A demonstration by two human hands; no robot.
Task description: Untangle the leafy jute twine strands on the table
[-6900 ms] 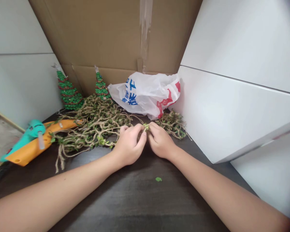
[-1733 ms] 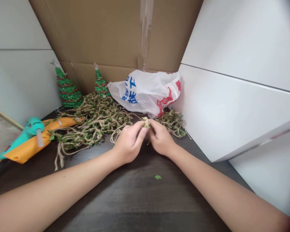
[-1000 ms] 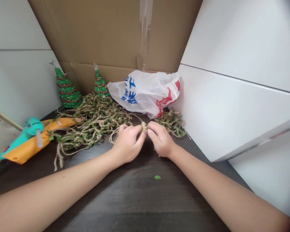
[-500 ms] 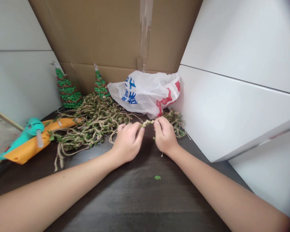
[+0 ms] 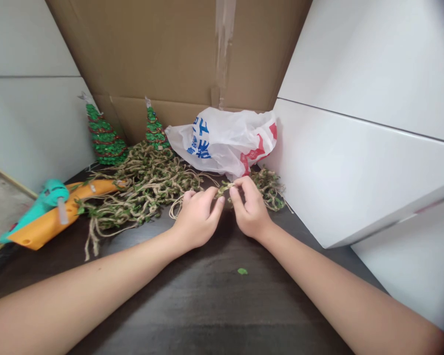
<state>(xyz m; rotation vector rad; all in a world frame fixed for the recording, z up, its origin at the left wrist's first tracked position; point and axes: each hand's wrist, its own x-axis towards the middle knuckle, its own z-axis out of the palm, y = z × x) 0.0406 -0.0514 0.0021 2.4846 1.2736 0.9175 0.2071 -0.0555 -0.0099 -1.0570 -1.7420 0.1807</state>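
A short length of braided twine with green leaves [image 5: 225, 188] stretches between my two hands above the dark tabletop. My left hand [image 5: 197, 215] pinches one end, thumb against fingers. At the other end, my right hand [image 5: 249, 207] grips the twine between thumb and forefinger. Left of my left hand spreads a large tangle of leafy twine [image 5: 140, 187], some loose cords trailing toward me. Behind my right hand lies a smaller heap of leafy twine [image 5: 269, 190], partly covered by a plastic bag. My fingers hide parts of the held piece.
A white plastic bag [image 5: 222, 140] leans against the cardboard [image 5: 170, 49] at the back. Two small green Christmas trees [image 5: 105, 135] stand back left. A teal glue gun [image 5: 37, 209] rests by an orange holder [image 5: 55, 224]. One loose leaf [image 5: 242, 271] lies in front.
My right hand has shifted slightly left, closer to my left hand, and less of the braid shows between them. The surrounding things stay where they were.
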